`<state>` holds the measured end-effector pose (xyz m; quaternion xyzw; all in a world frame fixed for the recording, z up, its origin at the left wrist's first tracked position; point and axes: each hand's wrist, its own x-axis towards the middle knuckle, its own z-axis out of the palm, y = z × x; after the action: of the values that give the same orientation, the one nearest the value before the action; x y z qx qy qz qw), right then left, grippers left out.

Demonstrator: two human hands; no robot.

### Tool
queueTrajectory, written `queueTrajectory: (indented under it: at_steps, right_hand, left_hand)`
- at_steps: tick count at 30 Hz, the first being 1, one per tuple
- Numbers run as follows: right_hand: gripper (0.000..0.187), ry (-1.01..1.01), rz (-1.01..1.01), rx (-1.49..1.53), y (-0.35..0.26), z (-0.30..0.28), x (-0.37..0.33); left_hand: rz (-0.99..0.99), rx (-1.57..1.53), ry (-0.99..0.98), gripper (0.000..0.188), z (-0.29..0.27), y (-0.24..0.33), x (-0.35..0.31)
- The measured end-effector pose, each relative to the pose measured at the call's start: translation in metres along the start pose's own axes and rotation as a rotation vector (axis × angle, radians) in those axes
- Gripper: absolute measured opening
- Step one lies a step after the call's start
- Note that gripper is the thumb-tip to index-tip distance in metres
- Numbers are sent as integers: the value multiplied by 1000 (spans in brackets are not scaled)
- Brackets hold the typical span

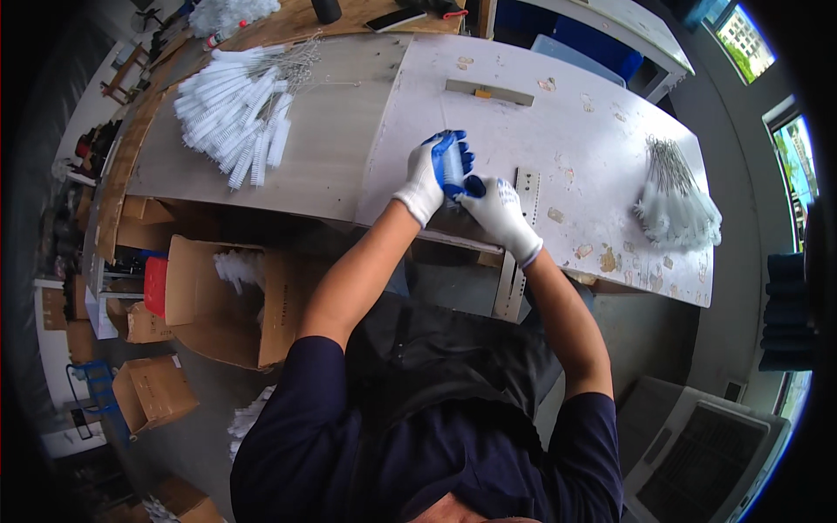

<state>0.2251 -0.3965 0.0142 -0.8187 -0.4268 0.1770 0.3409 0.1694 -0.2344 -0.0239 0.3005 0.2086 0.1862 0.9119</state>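
In front of me, over the table [540,139], my left hand [424,179] closes round a white-bristled bottle brush [452,164]. A thin wire seems to run up from the brush, away from me. My right hand [501,211] is at the brush's near end, thumb and fingers pinched together there; the exact grip is partly hidden. Both hands wear white gloves with blue-coated palms. A big pile of similar brushes [235,109] lies at the far left, wires pointing right. Another bunch of brushes [680,200] lies on the right, wires pointing away from me.
A slotted metal strip [527,187] crosses the table's near edge beside my right hand. Farther off lies a flat bar [506,93] with a small orange block. Below left, an open cardboard box [218,336] holds white brushes. A phone [396,19] rests at the back.
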Motion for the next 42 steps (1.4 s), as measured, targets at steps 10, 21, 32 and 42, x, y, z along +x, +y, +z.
queueTrajectory:
  at_steps: [10, 21, 32, 42]
  right_hand:
    - [49, -76, 249, -14, 12, -4, 14]
    - [50, 39, 182, -96, 11, 7, 12]
    - [41, -51, 121, -254, 5, 8, 5]
    - [46, 112, -449, -357, 37, -24, -23]
  left_hand:
    - [1, 599, 117, 27, 13, -7, 18]
    - [-6, 570, 24, 29, 14, 5, 20]
    - [61, 857, 29, 18, 11, -7, 26]
    - [-50, 822, -22, 21, 6, -1, 31]
